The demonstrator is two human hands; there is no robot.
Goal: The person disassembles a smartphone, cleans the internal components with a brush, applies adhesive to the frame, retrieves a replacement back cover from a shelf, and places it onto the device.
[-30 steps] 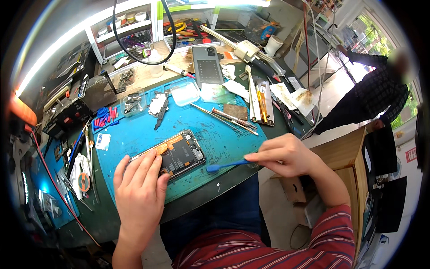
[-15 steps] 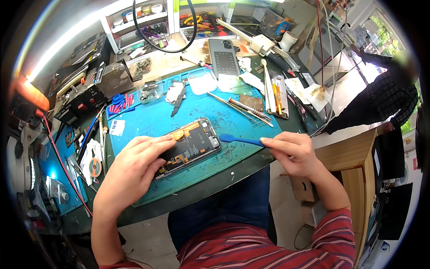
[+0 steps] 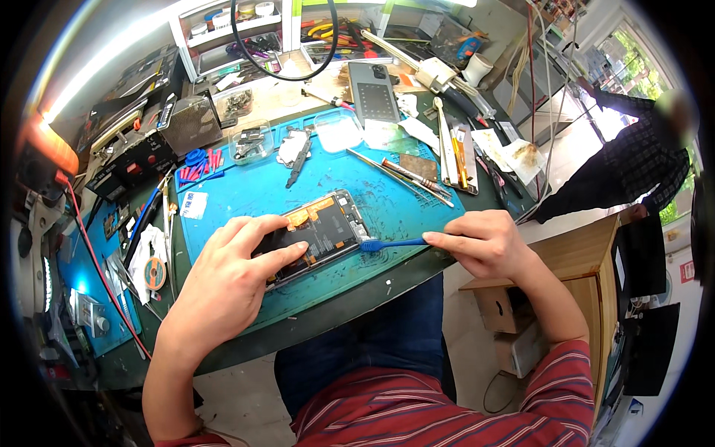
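Observation:
An opened smartphone (image 3: 322,232) lies on the blue work mat, its black battery and orange flex cables exposed. My left hand (image 3: 227,272) holds it at its left end and covers that part. The thumb stretches over the battery and the index finger reaches an orange cable. In my right hand (image 3: 484,244), a small blue brush (image 3: 398,243), shaped like a toothbrush, is pinched by its handle. The brush's head is at the phone's right end, close against the lower right corner. Whether the bristles touch the phone, I cannot tell.
Beyond the phone lie a dark pry tool (image 3: 298,164), a clear plastic tray (image 3: 337,131) and several thin tools (image 3: 406,177). A grey phone back (image 3: 375,93) lies farther off. A solder reel (image 3: 155,273) sits at left. Another person (image 3: 633,153) stands at right.
My right hand has brought the brush's head down and slightly left against the phone's corner. My left thumb has spread onto the battery, and the phone has shifted slightly.

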